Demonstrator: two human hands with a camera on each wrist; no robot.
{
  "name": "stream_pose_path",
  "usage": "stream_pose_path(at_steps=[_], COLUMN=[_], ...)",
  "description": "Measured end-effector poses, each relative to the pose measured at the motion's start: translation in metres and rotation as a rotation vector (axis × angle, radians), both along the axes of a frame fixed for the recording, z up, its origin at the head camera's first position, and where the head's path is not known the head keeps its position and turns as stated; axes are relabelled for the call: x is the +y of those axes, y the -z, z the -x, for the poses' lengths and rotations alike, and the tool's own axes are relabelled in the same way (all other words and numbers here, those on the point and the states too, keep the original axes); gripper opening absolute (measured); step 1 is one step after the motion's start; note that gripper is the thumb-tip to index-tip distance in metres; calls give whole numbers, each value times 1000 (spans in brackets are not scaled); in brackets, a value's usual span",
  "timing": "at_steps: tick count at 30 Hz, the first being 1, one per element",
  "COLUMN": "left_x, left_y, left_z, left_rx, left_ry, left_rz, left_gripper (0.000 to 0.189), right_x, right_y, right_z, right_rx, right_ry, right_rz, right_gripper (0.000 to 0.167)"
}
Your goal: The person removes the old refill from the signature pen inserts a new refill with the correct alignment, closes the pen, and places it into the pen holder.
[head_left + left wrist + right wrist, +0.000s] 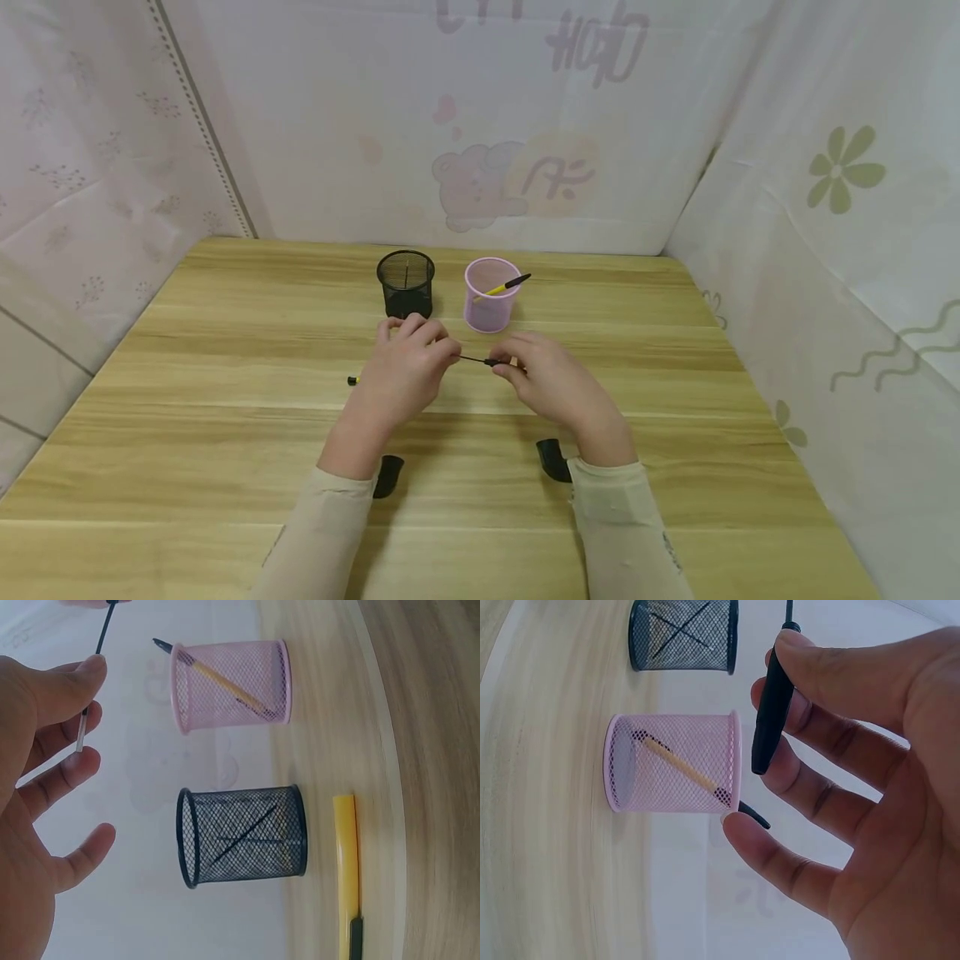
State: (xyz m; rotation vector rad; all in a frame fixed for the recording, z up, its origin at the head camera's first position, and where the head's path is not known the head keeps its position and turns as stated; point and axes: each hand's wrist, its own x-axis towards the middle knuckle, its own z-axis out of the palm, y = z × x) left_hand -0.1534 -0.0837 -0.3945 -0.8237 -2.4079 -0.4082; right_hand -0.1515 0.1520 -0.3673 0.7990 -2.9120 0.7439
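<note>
Between finger and thumb my left hand [408,367] pinches a thin dark pen refill [81,731], whose pale end shows past the fingertips in the left wrist view. My right hand [555,379] pinches a black tapered pen section [771,712], and the refill runs into its end. Both hands are above the table, in front of the two mesh cups. A yellow pen barrel [346,862] with a black part lies on the table; in the head view my left hand hides most of it.
A black mesh pen cup [406,287] with thin dark sticks in it stands at the back. Beside it, a pink mesh cup [487,315] holds a yellow and black pen [501,288]. Printed cloth [337,125] hangs behind the wooden table [187,375].
</note>
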Motion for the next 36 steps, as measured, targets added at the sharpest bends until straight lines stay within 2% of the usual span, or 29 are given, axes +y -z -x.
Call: stream_pose_path(at_steps=[8,24,29,32,36], left_x=[-8,-16,-19,-19,-17], left_y=[-1,4,6,5,1], left_z=[1,4,5,9,20], left_rx=[-32,-44,-73,-90,-136], left_ry=[-19,-34,-33,-51,-106], left_rz=[-30,-52,-66,-45,23], left_gripper=[6,4,4,5,7], right_x=[5,9,8,8,9], right_y=[-1,0,-2,-2,-1], right_z=[0,2,1,1,0], right_rx=[-4,10,-18,-32,-34], right_ry=[22,32,45,48,49], right_rz=[6,31,29,30,37], right_gripper=[15,11,12,13,12])
